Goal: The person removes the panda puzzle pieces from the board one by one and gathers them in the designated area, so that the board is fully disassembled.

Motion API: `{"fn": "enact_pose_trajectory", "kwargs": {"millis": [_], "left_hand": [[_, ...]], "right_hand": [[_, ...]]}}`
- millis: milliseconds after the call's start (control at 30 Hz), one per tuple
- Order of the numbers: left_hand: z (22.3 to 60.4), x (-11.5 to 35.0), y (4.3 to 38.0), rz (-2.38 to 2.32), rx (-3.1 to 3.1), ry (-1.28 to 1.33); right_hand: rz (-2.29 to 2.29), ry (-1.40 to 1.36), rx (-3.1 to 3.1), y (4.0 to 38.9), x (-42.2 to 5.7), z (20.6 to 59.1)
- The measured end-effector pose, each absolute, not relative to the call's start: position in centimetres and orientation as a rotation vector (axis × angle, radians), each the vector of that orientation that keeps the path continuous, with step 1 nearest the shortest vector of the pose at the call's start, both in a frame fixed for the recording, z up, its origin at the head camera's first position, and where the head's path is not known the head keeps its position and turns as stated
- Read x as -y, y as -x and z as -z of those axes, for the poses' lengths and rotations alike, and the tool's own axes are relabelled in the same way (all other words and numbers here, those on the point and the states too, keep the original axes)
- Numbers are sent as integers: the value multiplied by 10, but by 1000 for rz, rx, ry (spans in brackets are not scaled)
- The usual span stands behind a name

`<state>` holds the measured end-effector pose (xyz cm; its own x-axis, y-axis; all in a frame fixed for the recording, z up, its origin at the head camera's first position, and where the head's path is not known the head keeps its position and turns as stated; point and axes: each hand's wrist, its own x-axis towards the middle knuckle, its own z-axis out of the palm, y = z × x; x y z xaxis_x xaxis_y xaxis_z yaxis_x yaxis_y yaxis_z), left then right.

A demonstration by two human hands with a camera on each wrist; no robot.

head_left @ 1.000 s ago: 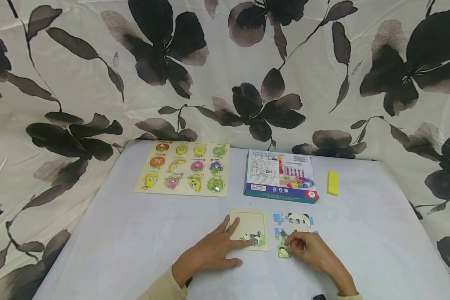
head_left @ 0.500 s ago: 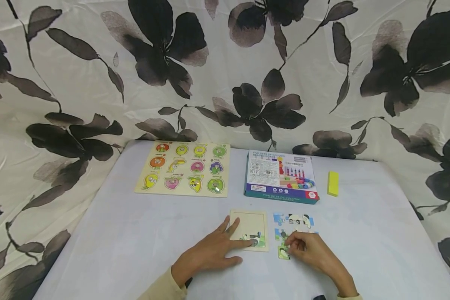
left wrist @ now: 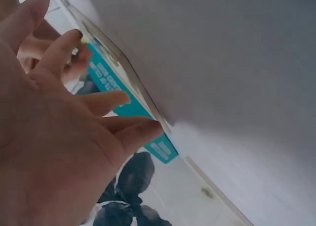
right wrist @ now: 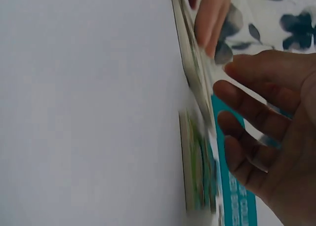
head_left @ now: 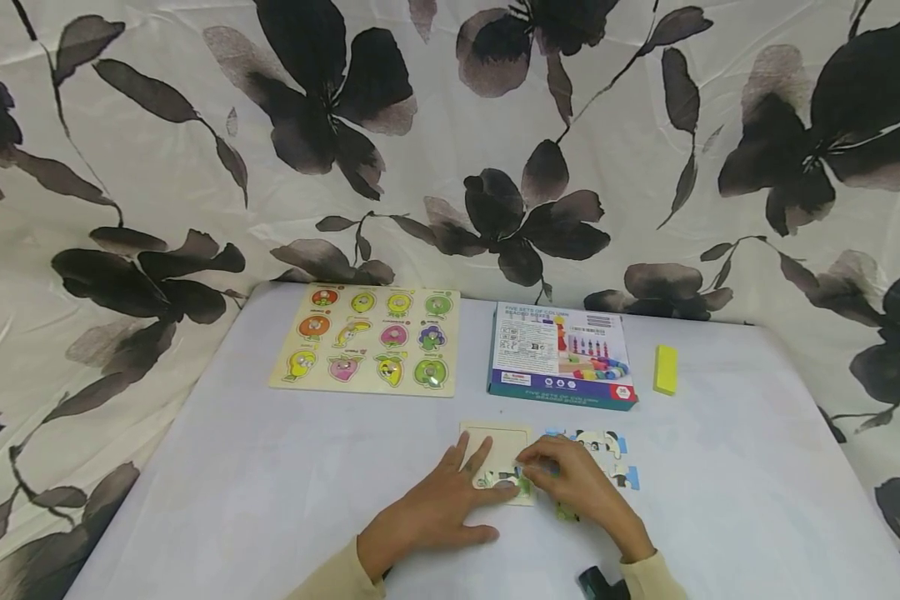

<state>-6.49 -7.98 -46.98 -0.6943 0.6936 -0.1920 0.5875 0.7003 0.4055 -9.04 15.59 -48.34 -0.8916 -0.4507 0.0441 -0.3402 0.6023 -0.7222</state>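
A small wooden puzzle tray (head_left: 497, 440) lies on the white table, with picture pieces (head_left: 498, 478) fitted along its bottom. My left hand (head_left: 446, 500) rests on the tray's left side with fingers spread, its index finger reaching across the fitted pieces. Above the tray's right edge, my right hand (head_left: 570, 479) pinches a small puzzle piece, mostly hidden by the fingers. Loose panda puzzle pieces (head_left: 603, 442) lie right of the tray, partly covered by that hand. A green piece (head_left: 567, 512) shows below it. In the right wrist view, the right fingers (right wrist: 237, 95) are bent beside the tray edge.
A fruit puzzle board (head_left: 367, 340) lies at the back left. Beside it is a bead-set box (head_left: 562, 354), then a yellow block (head_left: 665, 369). Floral cloth (head_left: 450, 150) hangs behind the table. A black object (head_left: 596, 583) sits by the right wrist.
My right hand has moved left from the loose pieces to the tray's right edge with a piece. The left hand has shifted slightly right and stays on the tray.
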Motion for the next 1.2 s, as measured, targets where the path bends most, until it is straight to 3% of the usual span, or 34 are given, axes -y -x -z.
{"fn": "enact_pose_trajectory", "kwargs": {"millis": [267,1200], "left_hand": [[470,78,64,-347,-2578,-963],[471,78,65,-346,-2578,-1010]], "right_hand": [[1142,839,-2645,95,-131,489],[1090,828,-2658,92,-124,490]]}}
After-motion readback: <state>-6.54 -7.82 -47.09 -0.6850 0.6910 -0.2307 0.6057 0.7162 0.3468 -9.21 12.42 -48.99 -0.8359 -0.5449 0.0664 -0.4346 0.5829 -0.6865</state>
